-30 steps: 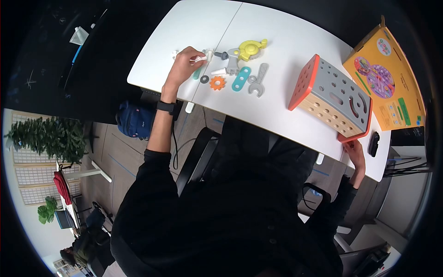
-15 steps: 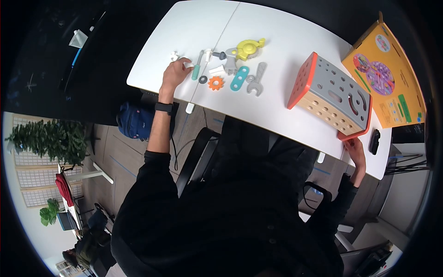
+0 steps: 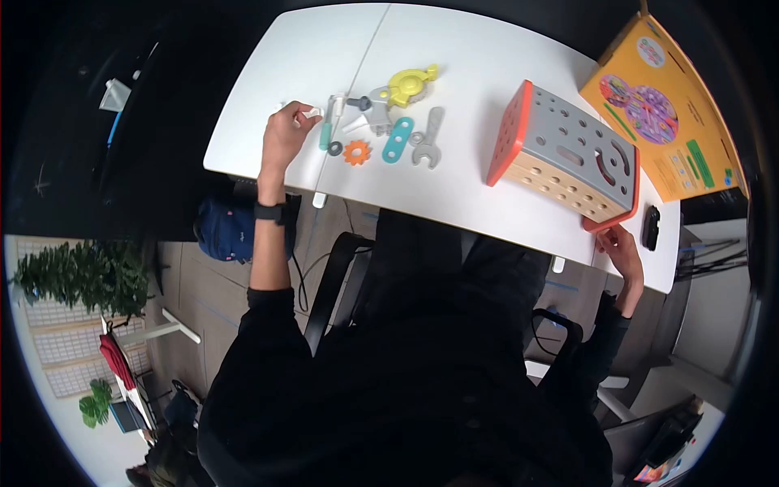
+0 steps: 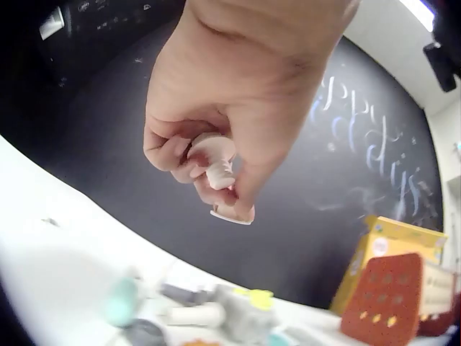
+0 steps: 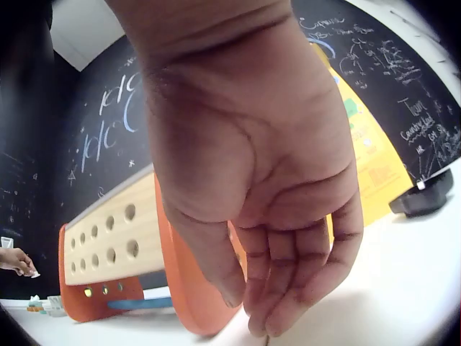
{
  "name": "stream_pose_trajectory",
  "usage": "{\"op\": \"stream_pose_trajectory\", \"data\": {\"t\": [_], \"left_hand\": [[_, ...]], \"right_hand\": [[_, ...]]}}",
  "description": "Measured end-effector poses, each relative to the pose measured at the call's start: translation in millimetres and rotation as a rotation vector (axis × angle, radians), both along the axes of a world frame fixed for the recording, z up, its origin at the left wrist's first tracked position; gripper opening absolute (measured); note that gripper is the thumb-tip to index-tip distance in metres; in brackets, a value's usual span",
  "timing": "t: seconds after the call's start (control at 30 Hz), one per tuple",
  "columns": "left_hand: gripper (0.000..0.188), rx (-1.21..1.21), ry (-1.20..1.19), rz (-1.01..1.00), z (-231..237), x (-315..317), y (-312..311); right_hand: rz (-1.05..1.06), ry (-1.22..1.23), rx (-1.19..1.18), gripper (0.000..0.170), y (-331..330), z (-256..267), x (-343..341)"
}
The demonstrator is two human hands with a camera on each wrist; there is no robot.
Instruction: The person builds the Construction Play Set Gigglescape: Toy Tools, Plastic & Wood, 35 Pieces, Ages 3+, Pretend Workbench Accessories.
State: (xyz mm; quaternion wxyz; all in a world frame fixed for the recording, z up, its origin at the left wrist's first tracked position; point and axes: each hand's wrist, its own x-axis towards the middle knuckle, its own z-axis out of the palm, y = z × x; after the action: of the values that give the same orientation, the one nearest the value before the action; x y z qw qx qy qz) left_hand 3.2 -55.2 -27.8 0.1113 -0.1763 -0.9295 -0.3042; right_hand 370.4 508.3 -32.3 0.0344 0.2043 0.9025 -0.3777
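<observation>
My left hand (image 3: 288, 136) is raised over the left end of the white table and pinches a white plastic screw (image 4: 219, 171), its thread showing between thumb and fingers. A second white piece (image 4: 234, 215) with a flat rim sticks out below the fingertips. Close to this hand lie a teal-handled screwdriver (image 3: 326, 134), a dark grey ring (image 3: 335, 148) and an orange gear (image 3: 356, 152). My right hand (image 3: 623, 253) is at the table's front edge, fingers loosely bent downward, right beside the orange end panel (image 5: 191, 267) of a toy workbench (image 3: 572, 154).
A yellow-and-grey toy drill (image 3: 410, 84), a teal three-hole strip (image 3: 398, 140) and a grey wrench (image 3: 428, 140) lie mid-table. Behind the workbench stands a yellow box (image 3: 665, 105). A black object (image 3: 651, 227) lies at the right end.
My left hand has moved left, away from the screwdriver and the loose parts, with white plastic in its fingers. The right hand stays beside the workbench. The head view has shifted slightly.
</observation>
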Motion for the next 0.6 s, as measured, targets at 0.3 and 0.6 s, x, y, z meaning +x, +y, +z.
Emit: {"op": "stream_pose_trajectory", "data": {"t": [0.3,0.6], "left_hand": [[0.024,0.37,0.089,-0.777,45.7,129.3,170.5],[0.02,0.188,0.272,-1.067,33.7,202.4,252.1]], "right_hand": [[0.288,0.133,-0.501,0.021,-60.8,104.0,1.7],[0.233,0.286,-0.647,0.037,-139.0,40.3,-32.9]]}}
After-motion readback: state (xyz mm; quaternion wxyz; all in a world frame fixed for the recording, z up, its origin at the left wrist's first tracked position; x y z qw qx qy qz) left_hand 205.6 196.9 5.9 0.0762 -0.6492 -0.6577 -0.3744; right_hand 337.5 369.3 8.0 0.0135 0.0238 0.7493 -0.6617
